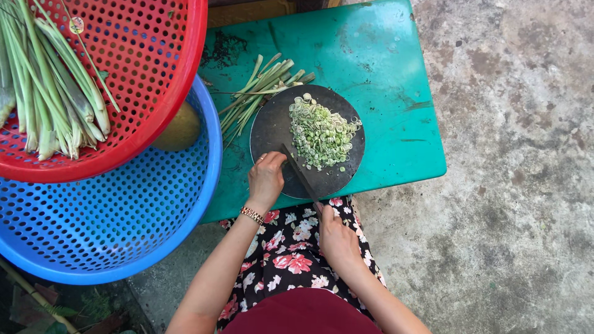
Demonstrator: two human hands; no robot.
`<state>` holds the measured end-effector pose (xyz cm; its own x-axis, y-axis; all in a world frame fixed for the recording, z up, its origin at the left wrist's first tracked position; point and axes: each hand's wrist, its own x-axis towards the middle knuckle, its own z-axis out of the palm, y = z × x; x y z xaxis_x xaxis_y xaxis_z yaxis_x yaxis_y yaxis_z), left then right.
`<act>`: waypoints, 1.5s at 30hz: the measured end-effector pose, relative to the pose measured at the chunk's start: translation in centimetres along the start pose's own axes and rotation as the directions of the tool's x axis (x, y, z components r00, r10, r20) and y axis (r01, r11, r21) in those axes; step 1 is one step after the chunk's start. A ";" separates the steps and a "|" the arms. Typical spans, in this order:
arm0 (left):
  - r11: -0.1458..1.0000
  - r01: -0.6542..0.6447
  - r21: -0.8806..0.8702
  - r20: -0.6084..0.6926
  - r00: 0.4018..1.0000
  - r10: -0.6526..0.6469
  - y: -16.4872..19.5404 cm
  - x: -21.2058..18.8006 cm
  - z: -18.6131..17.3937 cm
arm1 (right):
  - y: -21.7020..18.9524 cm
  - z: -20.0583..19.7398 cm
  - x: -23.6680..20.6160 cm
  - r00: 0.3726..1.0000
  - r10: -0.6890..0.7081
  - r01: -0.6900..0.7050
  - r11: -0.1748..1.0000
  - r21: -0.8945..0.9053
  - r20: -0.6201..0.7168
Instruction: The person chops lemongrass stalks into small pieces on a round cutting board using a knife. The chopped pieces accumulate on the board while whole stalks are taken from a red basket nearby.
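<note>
A knife (301, 175) is gripped by the right hand (334, 238); the left hand (266, 178), curled at the round board's (267, 127) near edge, probably pins stalks and could be nicked.

Outdoor-looking spot, flat daylight, soft shadows only. Rough grey concrete floor (513, 185), stained and mottled, filling right side. Low green table (383, 55), top scuffed and scratched, dark smudge near far-left corner. Large blue perforated basket (117, 229) on left, overlapping table edge. Red perforated basket (148, 68) stacked tilted on top of blue one. Bottom-left corner: dark ground, bit of stick and dry leaf litter (43, 306). No walls or windows in view.
</note>
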<state>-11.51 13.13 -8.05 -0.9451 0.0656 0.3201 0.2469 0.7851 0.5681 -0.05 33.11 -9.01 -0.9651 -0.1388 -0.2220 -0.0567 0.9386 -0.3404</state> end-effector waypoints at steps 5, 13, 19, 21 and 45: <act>1.000 0.014 -0.022 -0.009 1.000 -0.014 0.2 0.0 -0.1 | -0.8 -0.1 4.0 0.999 -0.034 0.034 0.997 0.065 0.000; 1.000 0.022 -0.012 -0.007 1.000 -0.022 0.3 0.1 -0.2 | 0.4 -2.2 -0.4 0.999 -0.041 0.040 0.998 0.048 0.023; 1.000 0.023 -0.016 -0.009 1.000 -0.023 0.0 0.1 0.1 | -0.3 -0.2 2.1 0.997 -0.065 0.064 0.998 -0.016 -0.052; 0.999 0.037 -0.034 -0.002 0.999 -0.037 0.1 0.1 0.1 | -1.0 -0.1 3.9 0.998 -0.053 0.054 0.998 0.021 -0.025; 0.989 0.102 -0.103 0.001 0.995 -0.103 0.5 0.3 -0.7 | -0.6 -2.7 3.6 0.995 -0.054 0.036 0.976 0.216 0.079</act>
<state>-11.48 13.09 -7.17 -0.9656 -0.0148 0.2595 0.1697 0.7201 0.6728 -4.18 32.94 -7.19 -0.9372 -0.2144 -0.2750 -0.0349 0.8423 -0.5379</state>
